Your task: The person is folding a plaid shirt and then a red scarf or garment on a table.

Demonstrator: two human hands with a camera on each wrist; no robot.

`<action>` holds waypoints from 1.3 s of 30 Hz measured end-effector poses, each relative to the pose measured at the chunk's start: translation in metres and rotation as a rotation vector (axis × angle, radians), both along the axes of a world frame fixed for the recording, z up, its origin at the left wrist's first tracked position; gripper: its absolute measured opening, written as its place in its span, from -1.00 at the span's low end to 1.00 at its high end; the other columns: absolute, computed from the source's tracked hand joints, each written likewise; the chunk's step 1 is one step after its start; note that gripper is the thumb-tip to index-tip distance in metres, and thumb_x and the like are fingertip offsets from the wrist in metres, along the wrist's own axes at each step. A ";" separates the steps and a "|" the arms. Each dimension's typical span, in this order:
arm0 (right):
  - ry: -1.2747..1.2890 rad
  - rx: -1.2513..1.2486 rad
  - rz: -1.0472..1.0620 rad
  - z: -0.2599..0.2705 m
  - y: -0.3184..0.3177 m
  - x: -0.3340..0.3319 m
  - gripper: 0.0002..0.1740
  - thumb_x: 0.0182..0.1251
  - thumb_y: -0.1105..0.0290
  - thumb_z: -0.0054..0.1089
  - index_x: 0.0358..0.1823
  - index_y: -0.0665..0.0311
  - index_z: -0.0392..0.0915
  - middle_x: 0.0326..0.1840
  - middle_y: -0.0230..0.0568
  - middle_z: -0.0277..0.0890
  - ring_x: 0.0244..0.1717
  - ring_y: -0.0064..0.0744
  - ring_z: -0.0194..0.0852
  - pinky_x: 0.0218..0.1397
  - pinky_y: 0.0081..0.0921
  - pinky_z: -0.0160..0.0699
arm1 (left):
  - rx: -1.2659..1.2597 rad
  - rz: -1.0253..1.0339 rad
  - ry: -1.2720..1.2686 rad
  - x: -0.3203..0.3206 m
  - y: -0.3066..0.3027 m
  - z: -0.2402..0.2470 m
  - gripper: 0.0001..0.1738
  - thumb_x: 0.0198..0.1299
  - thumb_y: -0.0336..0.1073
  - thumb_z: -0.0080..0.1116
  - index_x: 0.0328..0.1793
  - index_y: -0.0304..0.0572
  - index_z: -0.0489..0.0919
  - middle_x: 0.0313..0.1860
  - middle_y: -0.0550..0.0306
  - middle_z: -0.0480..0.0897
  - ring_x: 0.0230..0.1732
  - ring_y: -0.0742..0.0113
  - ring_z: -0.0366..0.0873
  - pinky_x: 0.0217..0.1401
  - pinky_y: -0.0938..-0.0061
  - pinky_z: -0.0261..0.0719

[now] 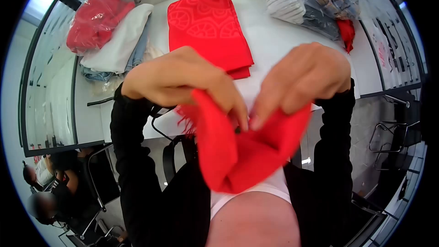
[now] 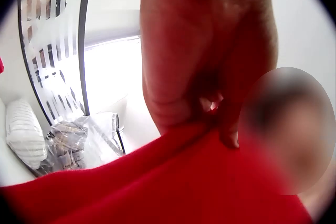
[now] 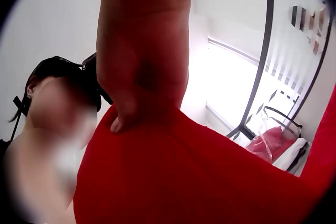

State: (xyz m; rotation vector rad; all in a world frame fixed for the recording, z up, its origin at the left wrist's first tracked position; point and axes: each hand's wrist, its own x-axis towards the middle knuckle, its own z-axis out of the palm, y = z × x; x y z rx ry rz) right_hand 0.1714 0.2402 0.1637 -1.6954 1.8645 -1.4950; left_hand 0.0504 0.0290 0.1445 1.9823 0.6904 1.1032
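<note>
A plain red scarf (image 1: 219, 155) with a fringe at its left side hangs in front of the person's chest, raised off the table. My left hand (image 1: 183, 75) pinches its upper edge between thumb and fingers. Close beside it, my right hand (image 1: 302, 77) pinches the same edge, the fingertips of both hands nearly meeting. In the left wrist view the scarf (image 2: 157, 182) spreads below the left hand (image 2: 210, 56). The right wrist view has the right hand (image 3: 142, 61) gripping the scarf (image 3: 178, 182) from above, its edge between thumb and fingers.
A folded red patterned cloth (image 1: 206, 32) lies on the white table (image 1: 256, 41). Folded clothes (image 1: 119, 45) and a bagged red garment (image 1: 98, 18) are piled at the left. Bagged garments and a striped white item (image 1: 283, 0) stand at the back right. Chairs and people are at the lower left.
</note>
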 end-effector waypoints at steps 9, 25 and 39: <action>0.373 0.251 -0.687 -0.023 -0.006 0.009 -0.67 -0.24 0.71 0.17 -0.37 0.19 0.48 -0.15 -0.29 0.31 -0.19 -0.30 0.37 -0.29 -0.52 0.42 | 0.114 0.573 0.184 0.006 0.011 -0.018 -0.89 -0.12 -0.53 0.18 -0.44 -0.15 0.57 -0.39 0.14 0.43 -0.34 0.26 0.42 -0.34 0.50 0.35; 0.597 0.156 -0.496 -0.030 -0.008 -0.013 -0.88 -0.19 0.57 0.18 -0.60 0.34 0.40 -0.16 -0.19 0.51 0.05 -0.02 0.41 0.28 0.06 0.18 | -0.063 0.781 0.061 0.009 0.023 -0.042 -0.64 -0.10 -0.52 0.25 -0.09 -0.30 0.51 0.04 0.04 0.42 0.09 0.16 0.39 0.10 0.40 0.39; 0.517 0.312 -0.941 -0.027 -0.003 0.004 -0.74 -0.20 0.69 0.17 -0.39 0.32 0.40 -0.19 -0.24 0.42 -0.31 -0.27 0.42 -0.31 -0.52 0.44 | -0.198 0.956 0.468 0.068 -0.025 -0.032 -0.50 0.07 -0.27 0.19 0.09 -0.35 0.34 -0.14 -0.17 0.48 -0.19 -0.03 0.50 -0.18 0.35 0.50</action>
